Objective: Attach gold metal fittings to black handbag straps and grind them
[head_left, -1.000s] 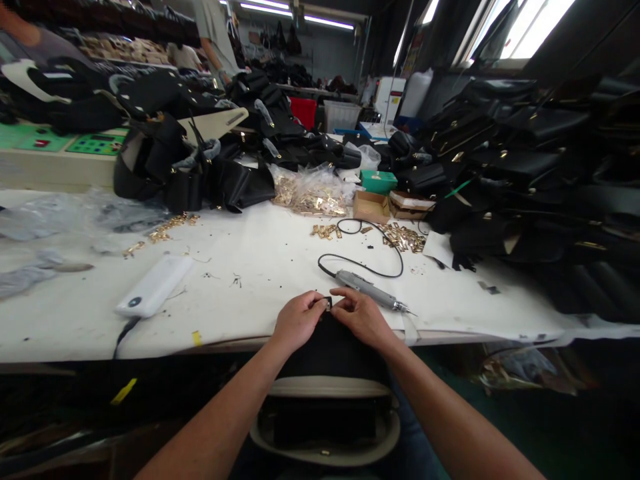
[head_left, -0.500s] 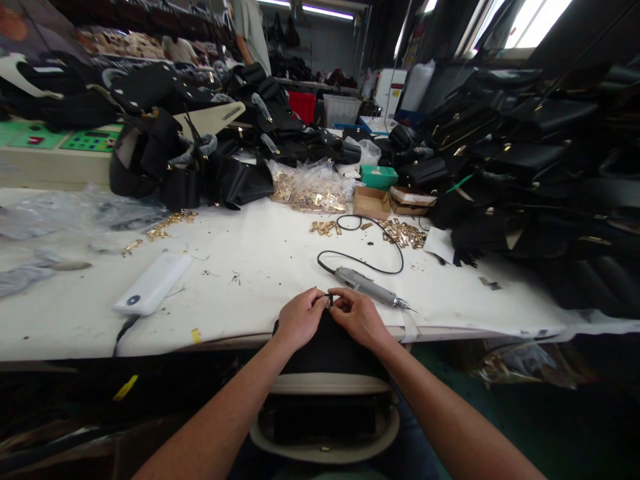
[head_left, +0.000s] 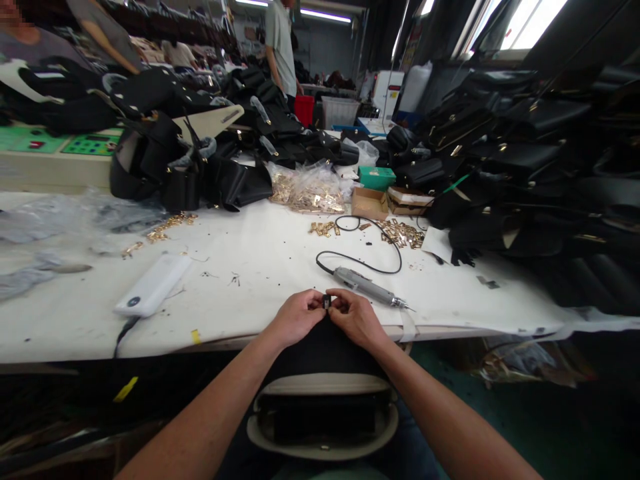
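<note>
We pinch the small black tab (head_left: 327, 302) with our left hand (head_left: 300, 318) and right hand (head_left: 357, 320), at the far end of the black bag (head_left: 320, 353), near the table (head_left: 250, 253). It is tiny, so loose fingers could let it slip.

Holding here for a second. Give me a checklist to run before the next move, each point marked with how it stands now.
1. Left hand and right hand both at the small black piece: ok.
2. Small black piece properly seated or fastened: cannot tell, the fingers partly hide it.
3. Bag mouth open toward the body: ok.
4. Grey tool lying on the table, just beyond the right hand: ok.
5. Tool's cord clear of both hands: ok.
6. A hand free to take the tool: not ok, both are occupied.
</note>
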`<state>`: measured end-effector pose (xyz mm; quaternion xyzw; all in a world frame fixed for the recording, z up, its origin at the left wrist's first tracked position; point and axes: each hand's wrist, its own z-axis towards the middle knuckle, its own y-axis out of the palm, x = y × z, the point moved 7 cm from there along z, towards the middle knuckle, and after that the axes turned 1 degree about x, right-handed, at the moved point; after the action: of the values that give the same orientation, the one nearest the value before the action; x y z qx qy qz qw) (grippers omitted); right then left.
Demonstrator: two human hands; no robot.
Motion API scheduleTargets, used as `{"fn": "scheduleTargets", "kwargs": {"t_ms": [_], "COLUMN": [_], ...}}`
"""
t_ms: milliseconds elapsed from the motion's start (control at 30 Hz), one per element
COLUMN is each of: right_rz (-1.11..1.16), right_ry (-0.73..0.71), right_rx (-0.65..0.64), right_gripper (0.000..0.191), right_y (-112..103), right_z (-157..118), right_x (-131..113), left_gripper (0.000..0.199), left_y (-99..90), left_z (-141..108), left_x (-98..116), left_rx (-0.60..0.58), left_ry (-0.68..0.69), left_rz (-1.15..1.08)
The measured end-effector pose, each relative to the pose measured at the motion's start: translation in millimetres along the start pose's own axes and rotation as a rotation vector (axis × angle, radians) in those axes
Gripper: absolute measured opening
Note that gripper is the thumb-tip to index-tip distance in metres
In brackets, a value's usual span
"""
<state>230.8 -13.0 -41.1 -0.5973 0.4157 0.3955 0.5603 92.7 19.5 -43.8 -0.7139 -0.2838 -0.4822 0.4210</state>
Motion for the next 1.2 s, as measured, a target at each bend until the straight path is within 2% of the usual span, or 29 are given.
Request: {"fn": "scheduleTargets", "kwargs": {"t_ms": [400,800,1000,1100,1200], "right_rz": [-0.037,-0.022,0.025,0.058,0.095], "right_ry": [-0.018,-0.005,-0.014,0.021,0.032], "right_rx": [-0.003,-0.026,-0.124,-0.147,-0.116], "right_gripper": [0.039,0.037,0.05,0.042,0.031], "right_y": [1.2,-1.8,-6.0,-9.0,-9.2], "right_z": [1.9,-0.4,-0.6,1.1,5.6], "right_x": [2.7,-5.9,-4.2,-3.3,-4.2], "left_gripper": [0.026,0.026,0.029,0.029,0.03], "left_y": [0.5,2.7,2.7,1.5,-0.6], "left_z": [1.8,2.2,3.1,3.8,3.9], "left_x": [-10.1,-0.7,-1.7,-3.6,-5.1], "left_rx": [0.091,-0.044,-0.035,-0.01,0.027], "left_ry": [-0.076,-0.027,-0.016,-0.013,-0.021], "left_rz": [0.044,-0.066,-0.021,0.03,0.095]}}
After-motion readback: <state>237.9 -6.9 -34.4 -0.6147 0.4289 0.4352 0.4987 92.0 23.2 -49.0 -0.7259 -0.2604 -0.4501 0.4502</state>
